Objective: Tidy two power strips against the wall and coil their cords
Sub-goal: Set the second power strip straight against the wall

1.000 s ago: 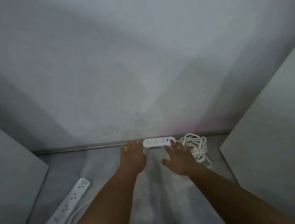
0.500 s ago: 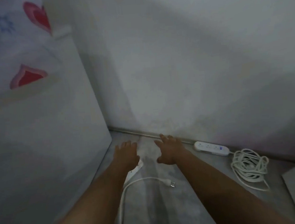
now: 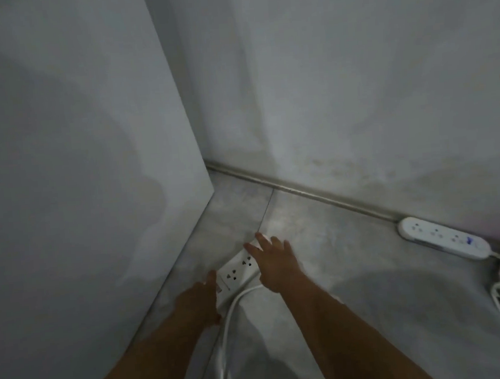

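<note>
Both hands are closing in on the second power strip (image 3: 239, 270) at lower centre: right hand (image 3: 274, 263) spreading open-fingered over its far end, left hand (image 3: 199, 301) lying flat at the near end, its long axis running diagonally toward the upper right.

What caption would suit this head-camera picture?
Both hands, left and right, reach a power strip on the floor; another strip lies against the wall.
</note>
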Demonstrator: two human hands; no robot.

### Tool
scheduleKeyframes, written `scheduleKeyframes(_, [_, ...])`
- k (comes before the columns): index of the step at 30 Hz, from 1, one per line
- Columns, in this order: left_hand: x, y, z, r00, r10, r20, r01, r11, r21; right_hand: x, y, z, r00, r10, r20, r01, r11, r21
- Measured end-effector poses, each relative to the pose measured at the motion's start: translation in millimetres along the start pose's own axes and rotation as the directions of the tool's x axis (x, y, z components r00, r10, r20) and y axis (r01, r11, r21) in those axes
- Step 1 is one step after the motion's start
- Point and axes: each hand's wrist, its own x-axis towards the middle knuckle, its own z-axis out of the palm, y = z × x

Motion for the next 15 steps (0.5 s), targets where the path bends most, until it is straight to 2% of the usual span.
scheduleKeyframes(5, [-6, 6, -5, 0.979, 0.015, -0.205, -0.033, 0.996, -0.085, -7, 16, 1, 0.995, 0.027, -0.097, -0.017, 0.994, 0.107])
scheduleKeyframes(8, [-9, 18, -34, 0.914, 0.131, -0.383, -0.13, 0.991, 0.028, -34, 45, -12, 0.967, 0.152, -0.204, -0.127, 0.983, 0.132])
scheduleKeyframes(12, [0, 72, -88, 0.758, 0.309, -0.574, -0.253, 0.951, 0.178, -67, 78, -37, 0.834, 0.353, -0.425, -0.271, 0.932, 0.242])
scheduleKeyframes(15, [7, 119, -124, 0.655, 0.407, -0.637, -0.31, 0.913, 0.265, -78, 106, -54, 0.717, 0.492, -0.495, -0.372, 0.869, 0.325])
